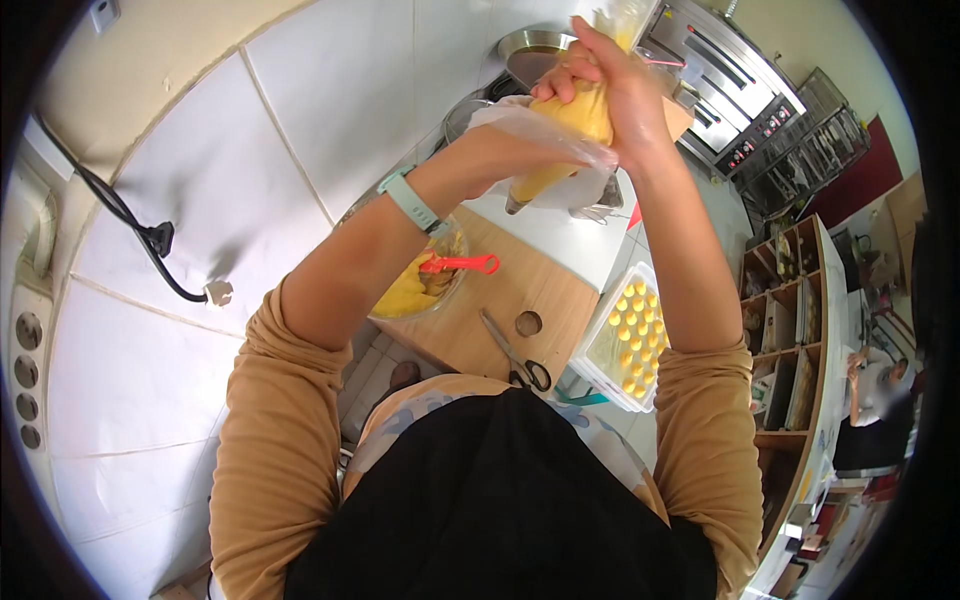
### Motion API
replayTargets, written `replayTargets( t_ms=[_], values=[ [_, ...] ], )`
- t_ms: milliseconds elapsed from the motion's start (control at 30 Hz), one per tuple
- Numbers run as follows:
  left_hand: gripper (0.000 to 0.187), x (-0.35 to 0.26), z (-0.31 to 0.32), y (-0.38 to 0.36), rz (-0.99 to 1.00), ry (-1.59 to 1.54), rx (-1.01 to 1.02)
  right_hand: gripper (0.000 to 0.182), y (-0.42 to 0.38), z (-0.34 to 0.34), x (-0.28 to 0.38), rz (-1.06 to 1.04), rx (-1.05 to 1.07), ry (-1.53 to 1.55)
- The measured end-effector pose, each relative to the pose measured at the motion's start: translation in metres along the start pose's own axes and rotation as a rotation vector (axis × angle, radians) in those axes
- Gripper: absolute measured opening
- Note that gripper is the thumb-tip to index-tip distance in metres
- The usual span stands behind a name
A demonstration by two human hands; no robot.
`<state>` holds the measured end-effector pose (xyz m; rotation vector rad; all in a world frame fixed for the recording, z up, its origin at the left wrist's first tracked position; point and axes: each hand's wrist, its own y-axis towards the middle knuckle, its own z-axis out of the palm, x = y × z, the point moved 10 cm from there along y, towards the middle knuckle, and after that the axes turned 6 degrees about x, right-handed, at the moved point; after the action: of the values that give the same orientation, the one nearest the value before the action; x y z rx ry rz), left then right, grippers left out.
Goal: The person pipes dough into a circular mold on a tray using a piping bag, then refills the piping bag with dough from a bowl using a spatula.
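A clear piping bag (585,115) with yellow filling hangs at the top centre, its metal tip (515,206) pointing down-left. My right hand (640,105) grips the bag's upper part, with fingers curled at its side. My left hand (500,155), with a pale green watch on its wrist, holds the bag lower down; loose plastic partly hides its fingers. Below, a bowl (458,285) of yellow mixture holds a red-handled tool (462,264). Black-handled scissors (515,352) and a round metal cutter (529,323) lie on the wooden board (560,290).
A white tray (590,372) holds several yellow rounds right of the board. A metal pan (515,43) stands behind my hands. An oven (720,75) and a wooden shelf unit (815,300) are at the right. Another person (880,400) stands at the far right.
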<state>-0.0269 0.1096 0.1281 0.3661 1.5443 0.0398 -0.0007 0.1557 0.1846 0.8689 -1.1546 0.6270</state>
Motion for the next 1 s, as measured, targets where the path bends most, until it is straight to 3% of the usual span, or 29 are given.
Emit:
replayTargets(
  t_ms=[133, 233, 433, 667, 767, 1000],
  values=[
    [0.034, -0.003, -0.008, -0.021, 0.051, -0.160, -0.090, 0.043, 0.010, 0.016, 0.011, -0.054, 0.051, -0.166],
    [0.039, 0.017, -0.012, -0.027, -0.178, -0.152, 0.110, 0.043, 0.017, 0.024, 0.006, -0.020, 0.069, -0.147],
    [0.035, 0.020, -0.023, -0.045, -0.272, -0.160, 0.085, 0.042, 0.042, 0.024, -0.008, 0.107, 0.027, 0.070],
    [0.039, 0.019, -0.034, -0.054, -0.262, -0.173, 0.030, 0.043, 0.053, 0.036, -0.019, 0.171, 0.055, 0.183],
    [0.038, 0.024, -0.040, -0.055, -0.250, -0.205, 0.004, 0.042, 0.055, 0.047, -0.028, 0.133, 0.170, 0.072],
    [0.034, 0.026, -0.044, -0.051, -0.234, -0.163, 0.002, 0.041, 0.057, 0.051, -0.023, 0.129, 0.189, 0.087]
  ],
)
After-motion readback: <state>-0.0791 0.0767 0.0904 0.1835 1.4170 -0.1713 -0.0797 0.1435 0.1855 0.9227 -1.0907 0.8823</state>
